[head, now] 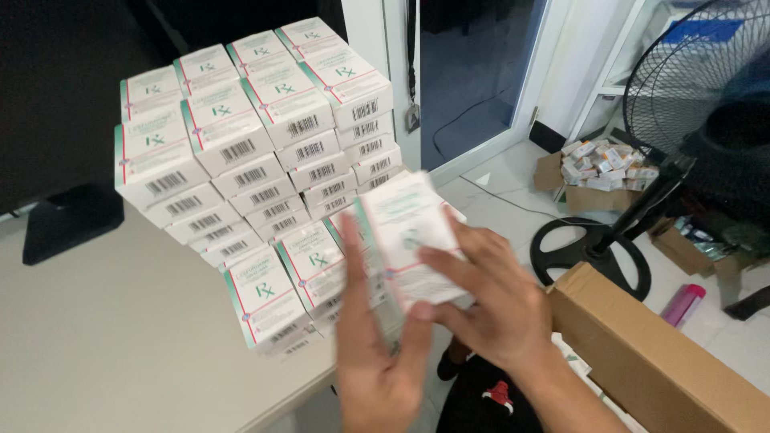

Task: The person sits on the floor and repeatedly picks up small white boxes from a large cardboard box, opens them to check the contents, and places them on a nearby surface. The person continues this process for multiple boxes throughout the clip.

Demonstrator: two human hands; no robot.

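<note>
1. White medicine box (411, 232) with green and red trim sits gripped between both hands at the near edge of the table (120, 337).
2. Left hand (377, 353) clasps it from below, fingers closed on the box; right hand (489, 309) lays its fingers (449, 269) across the front.
3. Stacked matching boxes (257, 136) rise just behind, far left.
4. Right, a cardboard carton (650, 361) and a black standing fan (690, 136) stand on the floor.
</note>
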